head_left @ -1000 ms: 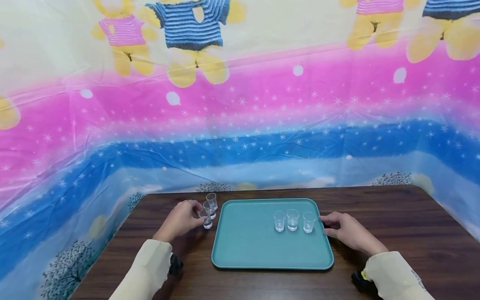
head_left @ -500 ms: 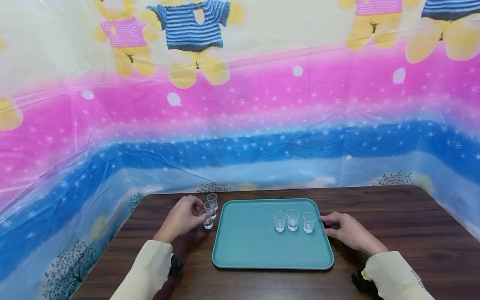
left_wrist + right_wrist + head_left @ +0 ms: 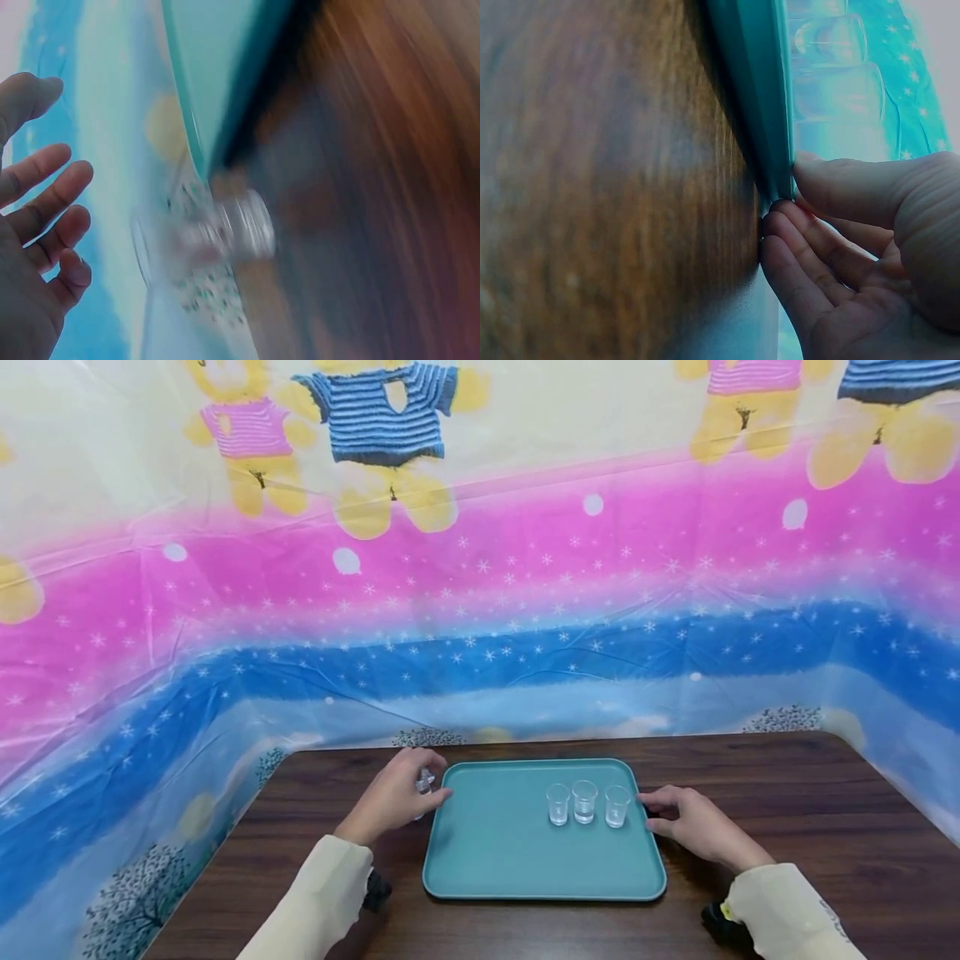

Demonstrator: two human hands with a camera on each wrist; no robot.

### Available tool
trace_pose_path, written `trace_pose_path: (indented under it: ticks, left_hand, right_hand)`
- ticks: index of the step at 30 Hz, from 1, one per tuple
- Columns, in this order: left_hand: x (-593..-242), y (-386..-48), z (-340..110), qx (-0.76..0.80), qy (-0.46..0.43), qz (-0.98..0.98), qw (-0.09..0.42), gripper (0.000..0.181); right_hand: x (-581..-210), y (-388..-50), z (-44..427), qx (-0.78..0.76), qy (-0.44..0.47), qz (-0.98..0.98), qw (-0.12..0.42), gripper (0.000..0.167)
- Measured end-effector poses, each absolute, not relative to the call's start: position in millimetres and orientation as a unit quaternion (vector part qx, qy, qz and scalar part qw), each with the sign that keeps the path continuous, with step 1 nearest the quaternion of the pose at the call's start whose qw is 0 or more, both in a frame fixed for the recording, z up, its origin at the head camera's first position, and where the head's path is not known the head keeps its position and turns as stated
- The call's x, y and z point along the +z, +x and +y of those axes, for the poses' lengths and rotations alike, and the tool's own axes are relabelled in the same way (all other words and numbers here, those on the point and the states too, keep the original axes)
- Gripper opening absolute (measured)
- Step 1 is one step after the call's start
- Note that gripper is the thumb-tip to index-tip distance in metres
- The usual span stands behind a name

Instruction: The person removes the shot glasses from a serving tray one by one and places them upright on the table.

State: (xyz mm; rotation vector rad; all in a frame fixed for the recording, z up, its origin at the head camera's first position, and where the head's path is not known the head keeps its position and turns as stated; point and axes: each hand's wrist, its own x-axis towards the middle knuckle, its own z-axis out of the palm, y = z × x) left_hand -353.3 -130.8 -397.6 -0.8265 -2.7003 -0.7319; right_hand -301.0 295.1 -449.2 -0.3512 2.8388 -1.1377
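Observation:
My left hand (image 3: pixel 392 795) is open over the small clear glasses (image 3: pixel 424 782) left of the tray, mostly hiding them. Its thumb reaches the left rim of the teal tray (image 3: pixel 517 860). In the left wrist view its fingers (image 3: pixel 52 199) are spread and hold nothing, with a blurred glass (image 3: pixel 225 236) on the table beyond. At the tray's right rim, my right hand (image 3: pixel 693 822) pinches the edge. The right wrist view has the thumb (image 3: pixel 847 184) on top of the rim and the fingertips below it. Three clear shot glasses (image 3: pixel 584 803) stand upright in a row on the tray.
The dark wooden table (image 3: pixel 787 793) carries the tray near its middle. A printed cloth (image 3: pixel 480 668) in pink and blue hangs behind and on both sides of it. A black strap (image 3: pixel 727 927) circles the right wrist.
My left hand has left the nearest glass beside the tray and moved right toward the tray's left rim, spreading its fingers. My right hand and the tray have not visibly moved.

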Motion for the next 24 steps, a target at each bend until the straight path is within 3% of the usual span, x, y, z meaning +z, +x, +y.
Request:
trace_pose_path:
  ticks: [11, 24]
  left_hand:
    - [-394, -355, -60, -0.193, -0.378, -0.900, 0.101, 0.039]
    - [-395, -359, -1, -0.184, -0.370, -0.911, -0.014, 0.041]
  right_hand:
    - [-448, -299, 294, -0.373, -0.114, 0.920, 0.035, 0.043]
    - [-450, -300, 297, -0.366, -0.120, 0.922, 0.026, 0.043]
